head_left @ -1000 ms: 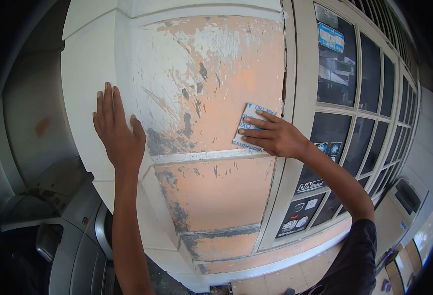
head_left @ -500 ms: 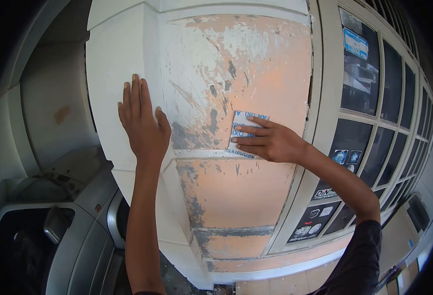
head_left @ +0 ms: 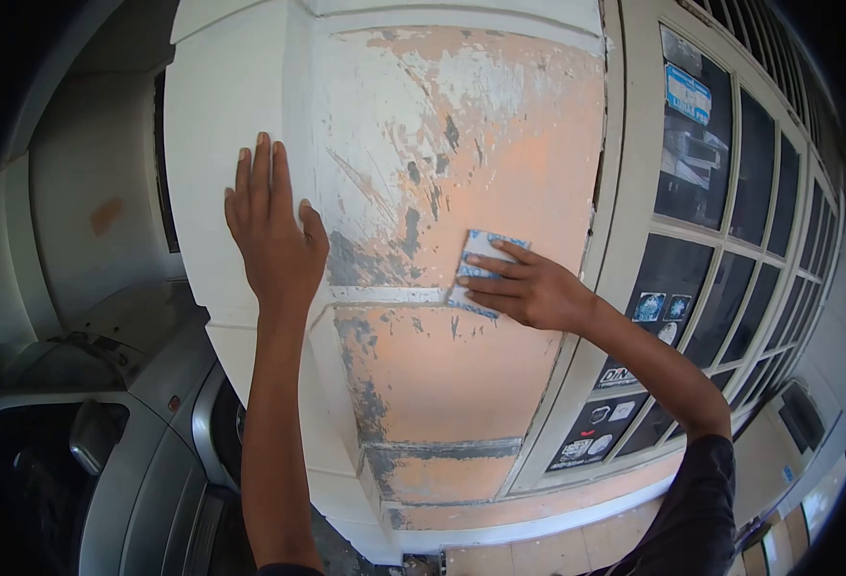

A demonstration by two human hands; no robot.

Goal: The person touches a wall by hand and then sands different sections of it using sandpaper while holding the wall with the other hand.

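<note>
At centre frame, the right hand [head_left: 530, 291] is pressing a sandpaper sheet [head_left: 481, 270] flat under spread fingers [head_left: 492, 261], over the ledge of the peeling pillar [head_left: 461, 173]. Left of centre, the left hand [head_left: 274, 235] is bracing open-palmed on white paint, holding nothing. Even pressure and strokes along the ledge should be helping the sanding; a window [head_left: 730, 192] is filling the right.

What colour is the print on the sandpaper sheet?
Blue lettering on white backing of the sandpaper sheet, seen in the head view.

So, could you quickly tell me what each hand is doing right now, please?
Left hand: open, palm flat against the white pillar, holding nothing.
Right hand: fingers flat, pressing a sheet of sandpaper against the pillar's peeling orange face.
</note>
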